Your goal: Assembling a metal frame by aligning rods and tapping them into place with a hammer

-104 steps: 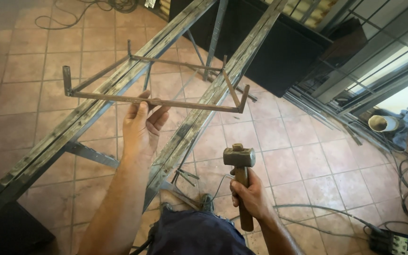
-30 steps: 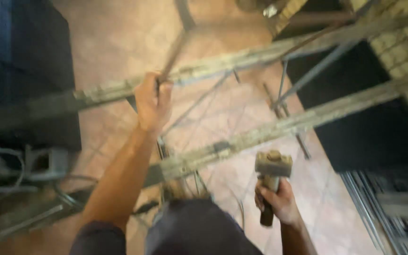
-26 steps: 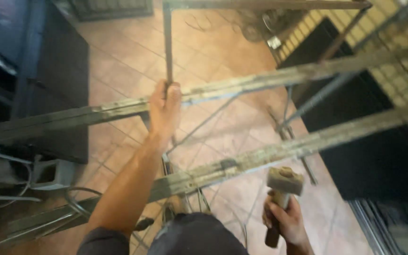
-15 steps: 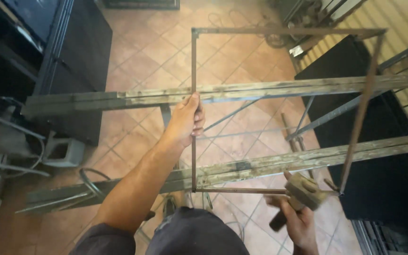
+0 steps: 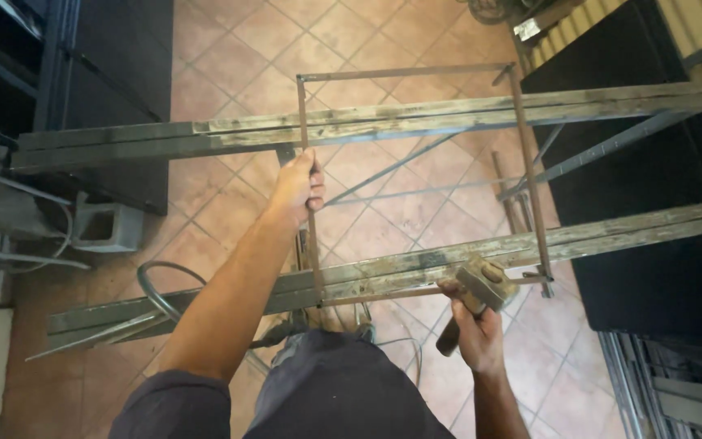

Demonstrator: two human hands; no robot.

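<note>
One frame (image 5: 416,75), one hammer (image 5: 485,283), two rails (image 5: 367,123)

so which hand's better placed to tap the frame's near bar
Right. The right hand holds the hammer with its head beside the frame's near bar; the left hand grips the left bar.

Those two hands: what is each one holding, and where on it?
The left hand grips the square metal frame by its left side bar. The right hand holds the hammer by its wooden handle.
</note>
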